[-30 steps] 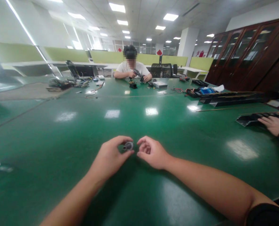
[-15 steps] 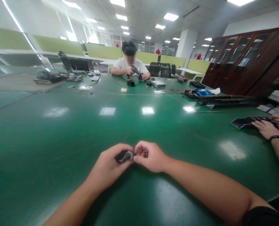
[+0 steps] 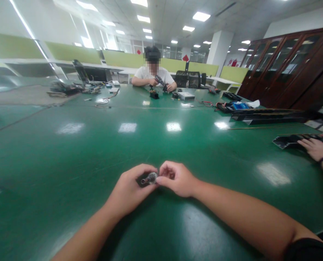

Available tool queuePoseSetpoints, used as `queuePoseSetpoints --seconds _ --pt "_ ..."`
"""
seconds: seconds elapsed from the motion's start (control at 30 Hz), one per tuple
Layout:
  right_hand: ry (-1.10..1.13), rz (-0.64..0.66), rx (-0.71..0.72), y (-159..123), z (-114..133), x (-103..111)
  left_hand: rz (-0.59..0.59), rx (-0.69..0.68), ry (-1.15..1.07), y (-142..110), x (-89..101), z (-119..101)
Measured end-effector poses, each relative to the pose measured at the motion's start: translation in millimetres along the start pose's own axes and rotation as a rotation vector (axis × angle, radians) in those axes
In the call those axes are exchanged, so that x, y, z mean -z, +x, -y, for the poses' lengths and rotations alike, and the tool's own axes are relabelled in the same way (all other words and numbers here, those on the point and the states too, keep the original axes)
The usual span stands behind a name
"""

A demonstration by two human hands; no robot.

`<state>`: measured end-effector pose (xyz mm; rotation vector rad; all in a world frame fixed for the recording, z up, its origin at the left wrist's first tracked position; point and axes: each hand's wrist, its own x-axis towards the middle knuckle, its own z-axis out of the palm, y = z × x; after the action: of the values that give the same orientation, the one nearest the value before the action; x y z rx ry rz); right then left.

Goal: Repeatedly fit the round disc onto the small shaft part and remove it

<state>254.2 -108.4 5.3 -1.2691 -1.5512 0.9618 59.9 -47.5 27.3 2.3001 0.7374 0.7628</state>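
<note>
A small metal shaft with a round flange sits between my hands, just above the green table. Its hollow, ribbed-looking end points left and a little toward me. My left hand is curled round the part, thumb below and fingers above, gripping the flange's edge. From the other side, my right hand pinches at the flange's right edge with thumb and bent fingers. The far side of the part is hidden by my fingers, so what the right fingertips grip there is partly covered.
Across the table a person in a white shirt holds a power drill. At right, another person's hands rest on a black channel-shaped piece. Cables and parts lie at back left; tools at back right.
The metal shaft has tilted slightly, its hollow end now higher and more level with the flange. Both hands keep their hold. The whole view has shifted a little.
</note>
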Motion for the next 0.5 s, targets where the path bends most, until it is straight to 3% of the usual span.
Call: queuePoseSetpoints --seconds 0.5 --pt "-0.016 0.007 0.002 -0.1 -1.7 -0.1 -0.002 -0.014 -0.002 -1.2 -1.0 1.6"
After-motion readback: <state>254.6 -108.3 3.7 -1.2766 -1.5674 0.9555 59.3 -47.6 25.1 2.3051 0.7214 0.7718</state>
